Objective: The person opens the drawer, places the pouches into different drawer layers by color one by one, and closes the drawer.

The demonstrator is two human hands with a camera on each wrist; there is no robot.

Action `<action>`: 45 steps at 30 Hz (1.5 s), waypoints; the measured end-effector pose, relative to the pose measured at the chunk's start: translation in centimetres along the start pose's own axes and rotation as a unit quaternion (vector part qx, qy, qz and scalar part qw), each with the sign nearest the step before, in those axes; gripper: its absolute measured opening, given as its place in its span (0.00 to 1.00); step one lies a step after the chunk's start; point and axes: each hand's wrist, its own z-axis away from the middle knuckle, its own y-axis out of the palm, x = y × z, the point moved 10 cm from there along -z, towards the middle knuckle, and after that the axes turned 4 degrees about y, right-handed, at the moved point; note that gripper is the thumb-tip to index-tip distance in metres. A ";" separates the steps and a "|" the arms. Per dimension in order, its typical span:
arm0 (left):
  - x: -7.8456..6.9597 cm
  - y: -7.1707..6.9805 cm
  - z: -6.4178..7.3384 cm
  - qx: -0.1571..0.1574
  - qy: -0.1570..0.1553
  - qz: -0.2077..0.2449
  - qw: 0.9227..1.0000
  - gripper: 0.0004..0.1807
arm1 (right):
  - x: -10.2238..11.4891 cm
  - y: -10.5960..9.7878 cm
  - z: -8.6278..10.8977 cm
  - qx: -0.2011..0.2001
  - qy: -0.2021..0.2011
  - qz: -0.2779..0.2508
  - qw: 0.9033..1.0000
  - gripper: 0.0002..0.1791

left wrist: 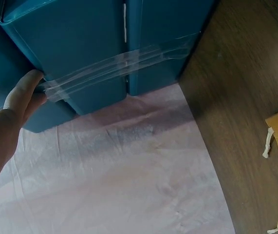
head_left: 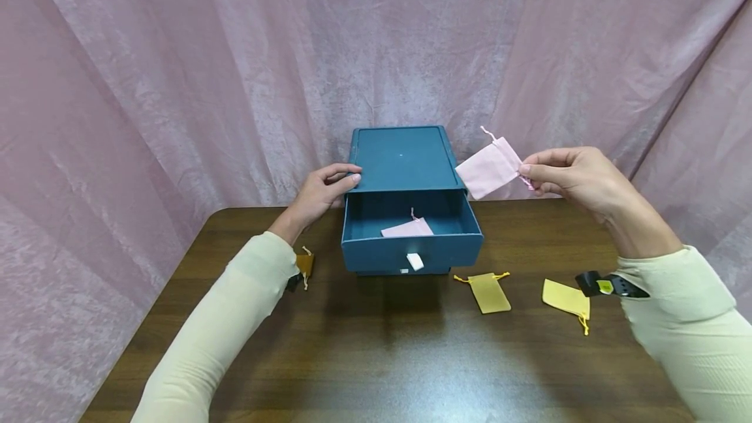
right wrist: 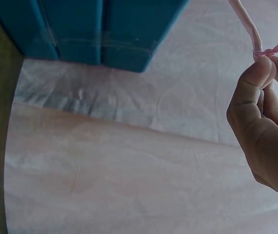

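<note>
By its drawstring, my right hand (head_left: 578, 175) pinches a pink drawstring pouch (head_left: 489, 168), held up beside the drawer unit's right edge. The right wrist view shows the pink cord (right wrist: 248, 27) between thumb and fingertips. My left hand (head_left: 323, 191) rests on the left edge of the teal drawer unit (head_left: 405, 158); in the left wrist view its fingers (left wrist: 24, 95) touch the unit's taped side. The drawer (head_left: 376, 254) is pulled out, with a white tab on its front. Inside lies another pink pouch (head_left: 408, 228), partly hidden by the drawer front.
Two yellow pouches, one nearer the drawer (head_left: 489, 294) and one farther right (head_left: 564, 297), lie on the wooden table (head_left: 376, 358). A brown-gold pouch (head_left: 305, 265) lies left of the unit, partly behind the left sleeve. A pink curtain (head_left: 264, 83) hangs behind.
</note>
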 end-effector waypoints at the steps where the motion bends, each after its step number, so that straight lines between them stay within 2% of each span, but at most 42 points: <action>1: 0.0 0.0 0.0 0.001 0.001 0.003 1.000 0.21 | 0.1 0.2 0.0 0.001 -0.001 0.004 1.000 0.09; 6: -0.2 0.2 0.0 0.006 0.007 0.013 1.000 0.21 | 0.8 1.1 0.1 0.004 -0.010 0.021 1.000 0.08; 21: 0.1 0.0 -0.2 0.009 0.002 -0.004 1.000 0.22 | 1.6 3.7 -0.3 0.026 -0.021 0.070 0.997 0.01; 30: 0.1 -0.1 -0.3 0.008 0.005 -0.002 1.000 0.22 | 2.3 5.6 -0.7 0.043 -0.025 0.118 0.992 0.17; 45: -0.1 -0.2 -0.1 0.005 0.007 -0.010 1.000 0.22 | 2.6 8.2 -0.9 0.071 -0.029 0.125 0.989 0.15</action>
